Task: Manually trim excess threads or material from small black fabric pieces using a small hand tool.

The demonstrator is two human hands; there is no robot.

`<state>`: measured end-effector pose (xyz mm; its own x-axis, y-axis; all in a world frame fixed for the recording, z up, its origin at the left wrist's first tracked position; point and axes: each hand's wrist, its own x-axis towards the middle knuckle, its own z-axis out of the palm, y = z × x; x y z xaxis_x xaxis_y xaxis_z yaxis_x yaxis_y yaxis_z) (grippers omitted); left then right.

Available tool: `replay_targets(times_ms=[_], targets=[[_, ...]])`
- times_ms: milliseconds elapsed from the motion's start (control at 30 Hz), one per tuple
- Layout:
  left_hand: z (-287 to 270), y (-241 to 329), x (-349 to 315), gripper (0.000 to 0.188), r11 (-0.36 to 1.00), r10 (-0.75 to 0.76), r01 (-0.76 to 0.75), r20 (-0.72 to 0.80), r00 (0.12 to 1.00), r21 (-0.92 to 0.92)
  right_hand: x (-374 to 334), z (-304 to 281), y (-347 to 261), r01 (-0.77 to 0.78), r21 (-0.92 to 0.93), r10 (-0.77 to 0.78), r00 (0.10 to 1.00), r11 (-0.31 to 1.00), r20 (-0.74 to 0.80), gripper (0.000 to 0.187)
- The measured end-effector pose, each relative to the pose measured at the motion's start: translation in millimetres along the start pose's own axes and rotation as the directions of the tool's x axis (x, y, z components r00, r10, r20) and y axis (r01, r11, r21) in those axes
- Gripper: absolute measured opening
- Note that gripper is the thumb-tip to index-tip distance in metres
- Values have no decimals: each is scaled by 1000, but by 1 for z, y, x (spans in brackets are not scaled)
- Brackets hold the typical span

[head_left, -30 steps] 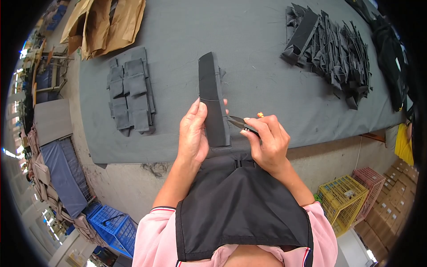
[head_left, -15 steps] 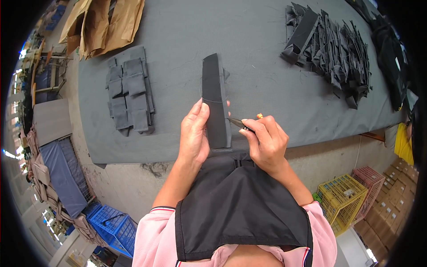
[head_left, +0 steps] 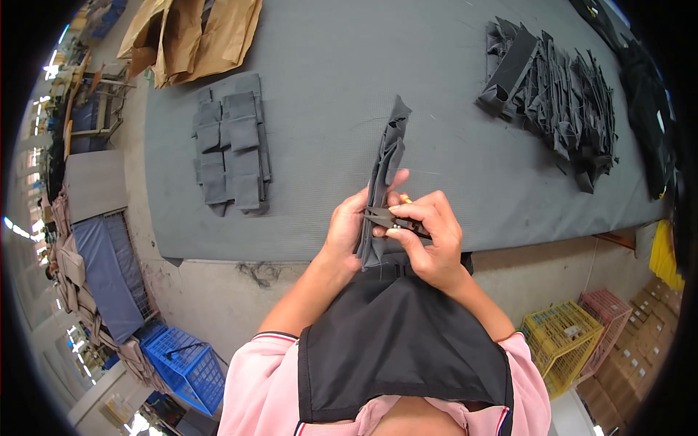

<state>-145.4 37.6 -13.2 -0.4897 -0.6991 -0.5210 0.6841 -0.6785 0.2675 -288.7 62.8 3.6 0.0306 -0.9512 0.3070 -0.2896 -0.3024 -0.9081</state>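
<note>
My left hand (head_left: 347, 227) is closed around a long dark grey fabric strip (head_left: 391, 142), which stands on edge so that its folds and side show. In my right hand (head_left: 433, 236) is a small pair of black thread snips (head_left: 398, 220), gripped between thumb and fingers. The blades of the snips touch or lie right against the strip's side, near my left fingers. A small yellowish-orange bit (head_left: 406, 198) shows by my right hand. Where exactly the blade tips end is hard to make out.
On the grey-covered table (head_left: 327, 80), stacked grey fabric pieces (head_left: 231, 149) lie to the left and a bundle of dark strips (head_left: 556, 102) to the right. Brown paper (head_left: 196, 43) sits far left. Blue (head_left: 185, 367) and yellow crates (head_left: 560, 334) stand on the floor.
The strip has turned from its flat face onto its edge and tilted rightward. My right hand has brought the snips left, against the strip. The whole view has shifted slightly.
</note>
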Motion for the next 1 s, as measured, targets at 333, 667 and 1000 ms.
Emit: replay_targets(times_ms=[333,667,1000], targets=[[3,-3,0,45,999,5,-4,34,999,-47,4,5,1,220,-246,-236,971,944,-34,26],[10,2,-4,36,919,228,-179,-103,968,353,2,-3,-2,97,-171,-102,995,981,-18,24],[21,6,-7,29,915,248,-237,7,969,328,-7,-9,5,-485,324,389,864,812,319,28]])
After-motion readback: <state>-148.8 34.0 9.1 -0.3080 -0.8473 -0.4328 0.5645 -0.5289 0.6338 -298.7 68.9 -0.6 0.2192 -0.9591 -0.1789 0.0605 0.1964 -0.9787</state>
